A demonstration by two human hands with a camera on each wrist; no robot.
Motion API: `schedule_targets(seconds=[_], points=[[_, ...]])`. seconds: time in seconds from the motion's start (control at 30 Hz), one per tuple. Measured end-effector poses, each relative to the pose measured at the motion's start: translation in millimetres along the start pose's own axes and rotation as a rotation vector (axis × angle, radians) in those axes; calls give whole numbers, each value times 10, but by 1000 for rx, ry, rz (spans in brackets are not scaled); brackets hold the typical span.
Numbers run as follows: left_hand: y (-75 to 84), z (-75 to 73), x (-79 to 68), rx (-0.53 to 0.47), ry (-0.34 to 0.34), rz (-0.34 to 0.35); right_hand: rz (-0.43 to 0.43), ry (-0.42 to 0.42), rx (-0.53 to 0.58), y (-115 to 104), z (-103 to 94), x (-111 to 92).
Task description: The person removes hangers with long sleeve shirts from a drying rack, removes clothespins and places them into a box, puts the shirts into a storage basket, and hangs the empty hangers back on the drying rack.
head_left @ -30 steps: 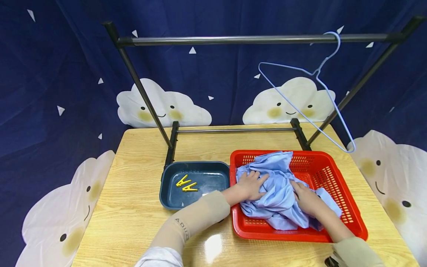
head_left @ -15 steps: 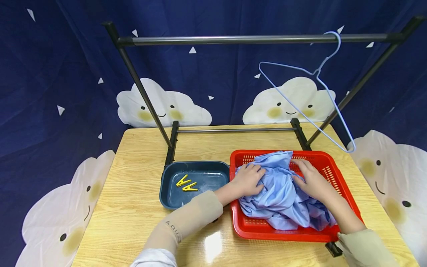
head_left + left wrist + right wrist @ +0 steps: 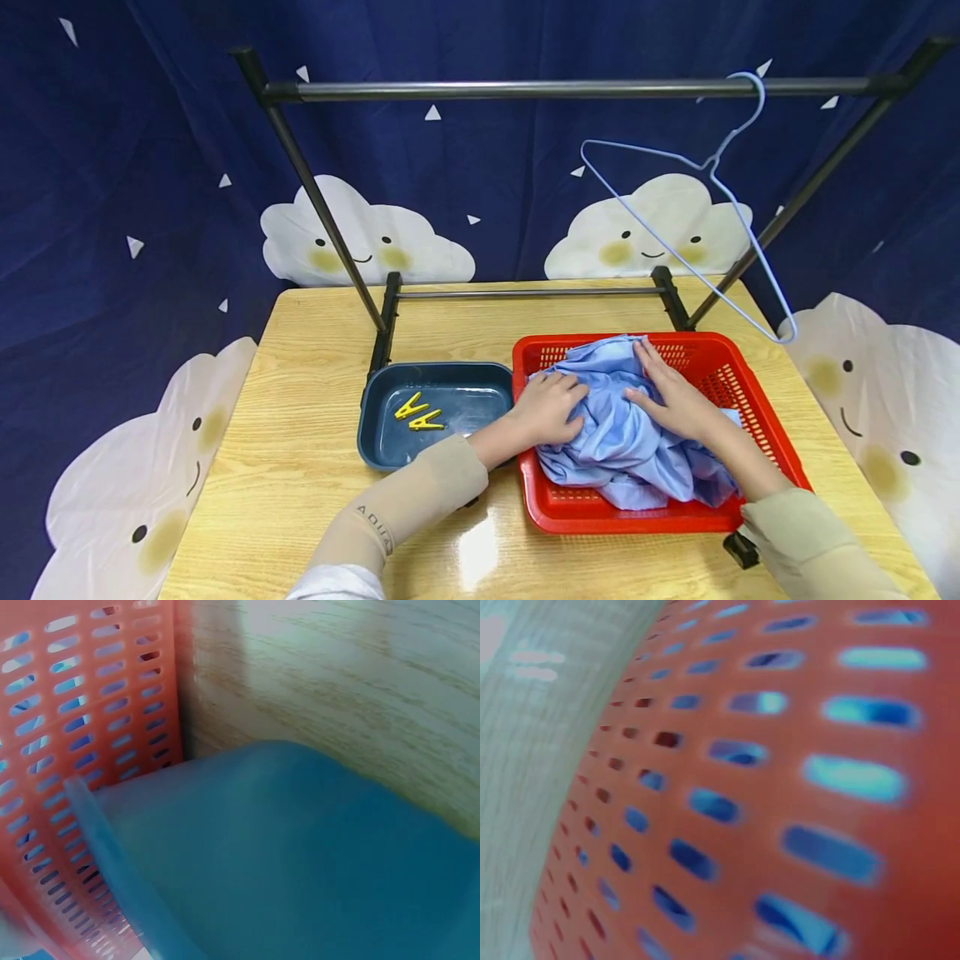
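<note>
In the head view a crumpled light blue cloth (image 3: 611,433) lies heaped in the left and middle of a red perforated basket (image 3: 585,525). My left hand (image 3: 551,408) rests on the cloth's left side, fingers spread loosely over it. My right hand (image 3: 678,400) touches its right side with straight fingers, the fingertips close to the cloth's top corner. The left wrist view shows the basket's slotted wall (image 3: 112,697), with bits of blue behind the slots. In the right wrist view the basket wall (image 3: 705,776) fills most of the picture; neither wrist view shows fingers.
A dark teal tray (image 3: 375,450) with two yellow clothespins (image 3: 426,421) stands against the basket's left side. Behind, a black rack's metal bar (image 3: 487,90) spans the wooden table (image 3: 300,375). A light blue hanger (image 3: 660,242) hangs at its right end.
My right hand has gone from the basket's lower right up over the cloth, then inward to its upper right side. The left hand has shifted slightly leftward. The basket has moved slightly.
</note>
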State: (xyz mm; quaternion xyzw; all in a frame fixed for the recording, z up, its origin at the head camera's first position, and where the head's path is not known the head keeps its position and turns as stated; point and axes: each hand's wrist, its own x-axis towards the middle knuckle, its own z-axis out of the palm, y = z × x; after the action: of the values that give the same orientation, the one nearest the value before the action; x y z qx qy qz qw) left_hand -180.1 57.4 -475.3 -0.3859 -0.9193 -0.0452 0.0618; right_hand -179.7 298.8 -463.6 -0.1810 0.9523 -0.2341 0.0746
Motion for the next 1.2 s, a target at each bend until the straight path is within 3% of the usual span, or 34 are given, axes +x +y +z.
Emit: schedule_targets(seconds=[0.27, 0.43, 0.77, 1.03, 1.2], points=[[2, 59, -23, 20, 22, 16, 24, -58, -32, 2, 127, -8], [11, 66, -18, 9, -4, 15, 60, -107, -36, -2, 112, -81], [25, -6, 14, -24, -283, -10, 10, -133, -79, 6, 122, -248], [117, 46, 59, 82, -406, -21, 0, -86, -192, 45, 327, -251], [210, 88, 94, 131, -486, -40, 16, -72, -191, 46, 410, -261]])
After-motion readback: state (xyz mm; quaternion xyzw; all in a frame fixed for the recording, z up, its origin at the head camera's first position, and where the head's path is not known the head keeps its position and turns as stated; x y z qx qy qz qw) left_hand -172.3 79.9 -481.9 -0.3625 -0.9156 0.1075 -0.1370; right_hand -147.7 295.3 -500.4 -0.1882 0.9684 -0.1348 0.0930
